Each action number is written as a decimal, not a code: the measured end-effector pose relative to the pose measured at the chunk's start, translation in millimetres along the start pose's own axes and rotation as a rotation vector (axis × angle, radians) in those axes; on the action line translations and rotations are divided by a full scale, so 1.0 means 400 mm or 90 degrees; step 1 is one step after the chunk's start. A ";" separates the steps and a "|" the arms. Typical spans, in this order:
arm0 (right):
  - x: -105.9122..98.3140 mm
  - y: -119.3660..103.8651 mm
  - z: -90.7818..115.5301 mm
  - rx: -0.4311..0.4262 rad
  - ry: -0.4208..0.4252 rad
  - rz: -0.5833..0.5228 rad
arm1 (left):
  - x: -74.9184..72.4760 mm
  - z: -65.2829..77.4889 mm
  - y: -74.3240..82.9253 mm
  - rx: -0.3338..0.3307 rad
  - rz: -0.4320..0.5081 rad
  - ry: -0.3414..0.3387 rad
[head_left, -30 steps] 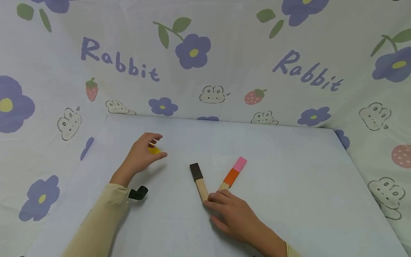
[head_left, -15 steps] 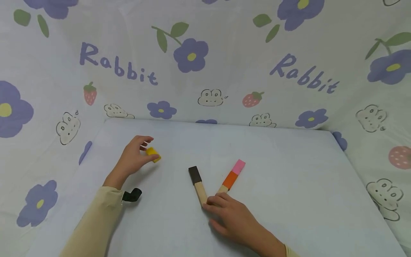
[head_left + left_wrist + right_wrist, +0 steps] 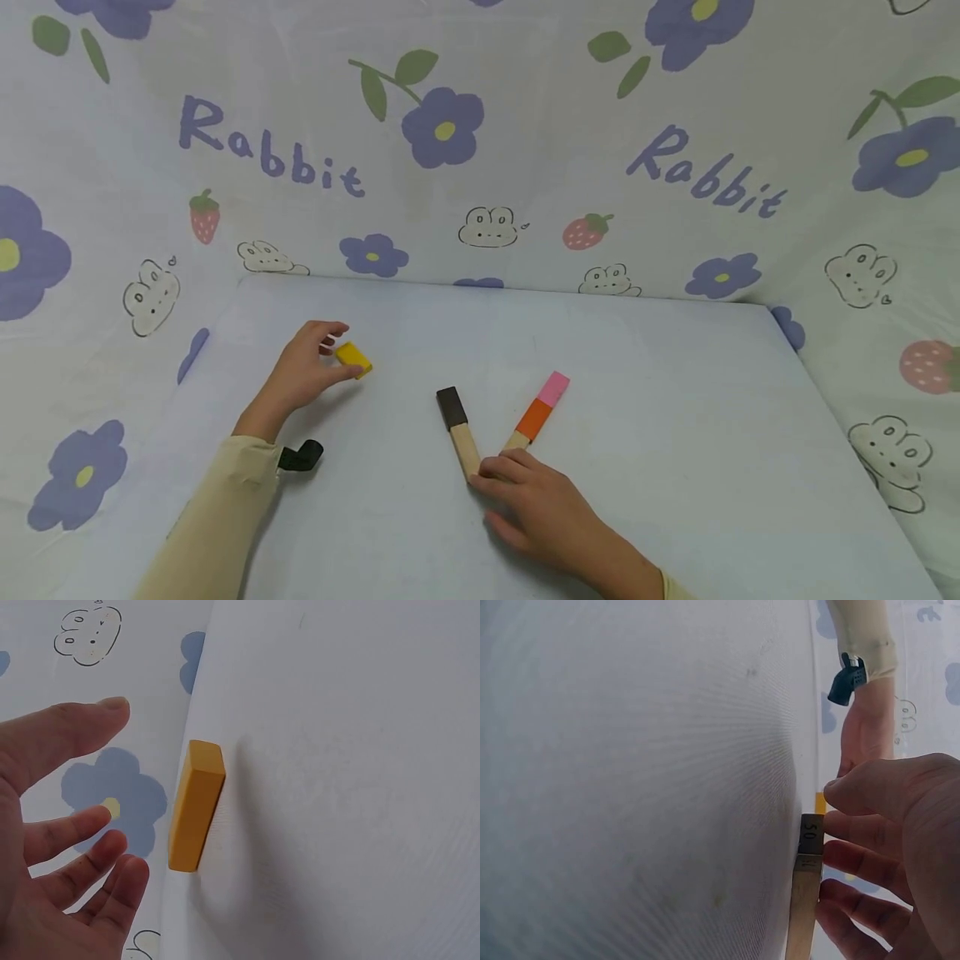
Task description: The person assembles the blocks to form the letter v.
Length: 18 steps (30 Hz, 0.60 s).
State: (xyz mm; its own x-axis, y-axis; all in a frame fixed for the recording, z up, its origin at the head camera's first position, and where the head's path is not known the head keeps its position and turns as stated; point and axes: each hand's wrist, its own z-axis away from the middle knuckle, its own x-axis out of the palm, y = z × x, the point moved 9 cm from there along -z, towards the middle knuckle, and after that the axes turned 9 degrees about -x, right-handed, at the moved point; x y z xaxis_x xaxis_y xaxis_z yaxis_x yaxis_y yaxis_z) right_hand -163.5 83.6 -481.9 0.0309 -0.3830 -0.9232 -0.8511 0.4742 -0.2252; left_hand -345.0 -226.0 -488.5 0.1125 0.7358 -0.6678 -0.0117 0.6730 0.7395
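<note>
A yellow block (image 3: 352, 358) lies on the white tabletop (image 3: 675, 433). My left hand (image 3: 303, 367) is beside it, fingers loosely bent; the left wrist view shows a gap between fingertips and block. Toward the middle, a dark block (image 3: 452, 407) lies end to end with a plain wooden block (image 3: 465, 452). To the right, a pink block (image 3: 554, 388), an orange block (image 3: 535, 419) and another wooden block (image 3: 516, 442) make a second slanting line; together they form a V. My right hand (image 3: 543, 508) has its fingertips at the V's near point, partly hiding it.
A patterned cloth (image 3: 525, 150) with flowers and rabbits rises behind and beside the tabletop. A small black device (image 3: 302, 457) sticks out at the left sleeve's cuff (image 3: 251, 458).
My left hand has drawn back to the left, and the yellow block it partly hid now shows. The right hand stays at the V's near point. The head view has shifted slightly.
</note>
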 end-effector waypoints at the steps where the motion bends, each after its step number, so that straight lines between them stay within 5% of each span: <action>1: 0.000 0.000 -0.001 0.000 0.000 -0.001 | 0.000 0.000 -0.002 -0.002 0.001 -0.001; 18: -0.001 0.002 -0.004 0.020 -0.017 -0.011 | 0.016 -0.015 -0.030 -0.011 -0.027 -0.026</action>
State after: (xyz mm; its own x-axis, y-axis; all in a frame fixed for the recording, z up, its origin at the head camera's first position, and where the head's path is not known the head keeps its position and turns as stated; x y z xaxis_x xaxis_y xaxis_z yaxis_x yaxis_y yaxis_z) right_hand -165.1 82.9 -481.3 0.0588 -0.3704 -0.9270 -0.8336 0.4926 -0.2497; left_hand -350.0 -229.0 -501.9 0.1533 0.7032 -0.6943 -0.0236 0.7050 0.7088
